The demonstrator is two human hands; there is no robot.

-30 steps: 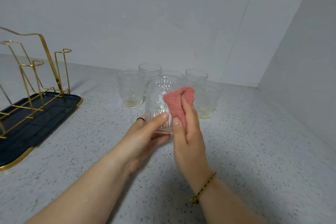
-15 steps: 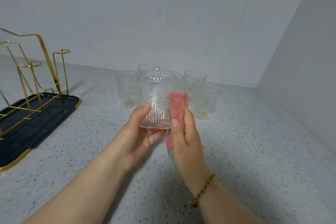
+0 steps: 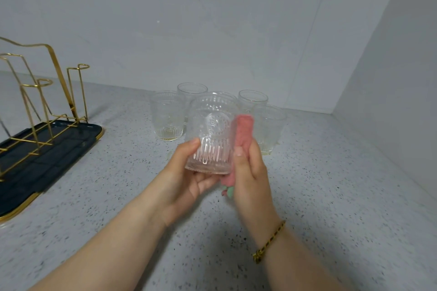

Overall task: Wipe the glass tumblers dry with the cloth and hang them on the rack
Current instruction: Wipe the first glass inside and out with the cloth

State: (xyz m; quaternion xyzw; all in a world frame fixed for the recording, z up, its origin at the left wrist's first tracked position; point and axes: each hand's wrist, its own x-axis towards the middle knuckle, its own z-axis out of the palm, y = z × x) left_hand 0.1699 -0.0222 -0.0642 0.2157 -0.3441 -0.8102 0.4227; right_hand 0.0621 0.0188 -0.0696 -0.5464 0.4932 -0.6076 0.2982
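1. Head view. The left grip (image 3: 186, 172), a bare hand, is clamped on one glass tumbler (image 3: 212, 142). The thumb lies on the near left wall and the fingers curl under the base.
2. The tumbler is held above the table (image 3: 331, 172), roughly upright with its wide mouth at the top. It touches nothing but the two hands and the cloth.
3. The right grip (image 3: 250, 172) is closed on the pink cloth (image 3: 243, 127). It pinches the cloth between thumb and fingers and presses it flat against the tumbler's right wall.
4. A fold of the cloth hangs below the palm.
5. A gold bracelet (image 3: 269, 242) sits on the right wrist.
6. Four standing tumblers (image 3: 168, 118) show on the table just behind the held one, mouths up and close together.
7. The gold wire rack (image 3: 60, 75) stands on a dark tray (image 3: 59, 149) at the far left, well apart from the hands, with nothing hung on the visible pegs.
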